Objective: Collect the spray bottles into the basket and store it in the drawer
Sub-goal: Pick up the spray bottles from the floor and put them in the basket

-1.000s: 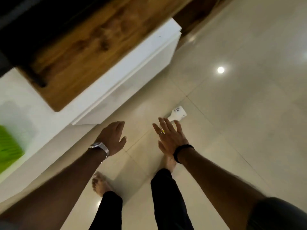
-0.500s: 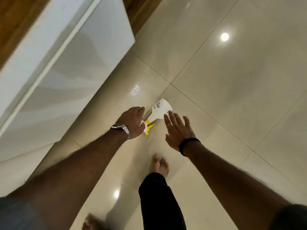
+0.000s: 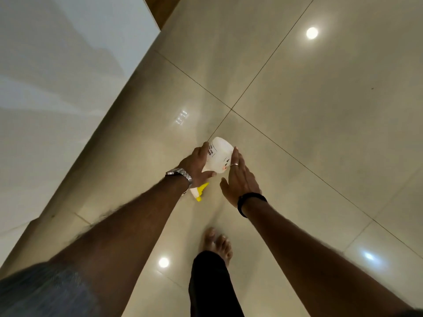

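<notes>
White spray bottle (image 3: 219,157) gripped by left hand (image 3: 195,165); right hand (image 3: 239,179) open, touching its side.

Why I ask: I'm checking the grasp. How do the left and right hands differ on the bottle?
The left hand wraps the bottle with thumb and fingers curled on it; the right hand is flat and open, only its fingers along the bottle's side. The left wrist has a metal watch; the right has a black band, plus a ring on one finger. Both touch the white body, not the yellow trigger.
</notes>
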